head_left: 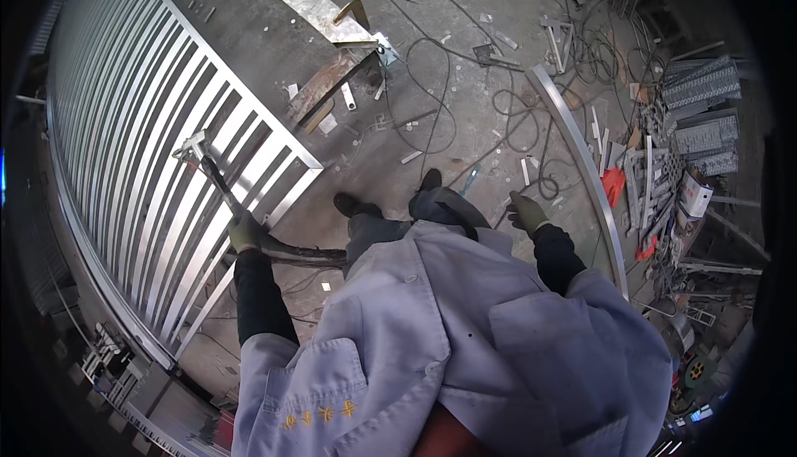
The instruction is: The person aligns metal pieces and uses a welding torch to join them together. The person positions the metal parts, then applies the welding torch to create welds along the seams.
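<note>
My left hand [246,231], in an olive-green glove, is closed around the dark handle of a welding torch [217,181]. The torch's silvery head reaches over a large slatted metal panel [217,65]; whether it touches the slats I cannot tell. A thick black cable [307,253] runs from below this hand toward my legs. On the other side, my right hand [527,213] hangs beside my body in a similar glove. Its fingers are apart and nothing shows in them. Below it lies the concrete floor with loose cables.
A long metal strip [581,158] lies to the right. Black cables [448,67] loop across the floor ahead. Metal offcuts [647,179], stacked grey pieces [701,92] and a white box [696,194] crowd the right side. A rusty beam [328,83] lies ahead of my feet.
</note>
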### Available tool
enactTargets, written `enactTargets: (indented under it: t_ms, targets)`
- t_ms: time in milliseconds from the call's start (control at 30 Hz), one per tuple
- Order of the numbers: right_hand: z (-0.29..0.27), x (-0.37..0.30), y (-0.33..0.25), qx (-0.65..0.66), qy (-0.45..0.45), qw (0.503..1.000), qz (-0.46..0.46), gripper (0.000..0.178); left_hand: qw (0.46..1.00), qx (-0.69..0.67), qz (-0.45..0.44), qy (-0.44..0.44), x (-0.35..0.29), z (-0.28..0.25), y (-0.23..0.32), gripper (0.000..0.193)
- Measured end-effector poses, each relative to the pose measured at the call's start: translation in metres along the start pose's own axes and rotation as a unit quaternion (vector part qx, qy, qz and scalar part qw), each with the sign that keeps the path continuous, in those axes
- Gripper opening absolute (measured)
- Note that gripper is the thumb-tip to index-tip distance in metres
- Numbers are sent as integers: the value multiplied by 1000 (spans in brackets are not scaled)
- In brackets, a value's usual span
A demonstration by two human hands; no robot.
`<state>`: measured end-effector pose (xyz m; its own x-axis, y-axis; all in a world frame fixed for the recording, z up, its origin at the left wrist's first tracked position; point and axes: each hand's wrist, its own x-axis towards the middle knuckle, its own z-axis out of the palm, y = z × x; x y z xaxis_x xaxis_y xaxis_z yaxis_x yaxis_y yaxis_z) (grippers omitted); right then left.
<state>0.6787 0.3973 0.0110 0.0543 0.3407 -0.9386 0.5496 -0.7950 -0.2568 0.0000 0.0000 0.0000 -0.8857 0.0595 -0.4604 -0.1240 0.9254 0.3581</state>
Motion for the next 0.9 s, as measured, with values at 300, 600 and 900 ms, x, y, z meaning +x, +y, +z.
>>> enactTargets:
  t_ms: [300, 600, 900]
  targets:
    - [-24, 37, -95, 23, -2, 997, -69, 67, 992, -6, 67, 106, -34, 34, -34, 44]
    - [6, 72, -80, 14, -39, 999, -29, 69, 964, 26, -35, -261, -111, 78, 66, 51]
    - [45, 73, -166, -46, -56, 992, -100, 66, 956, 58, -29, -287, -153, 114, 13, 55]
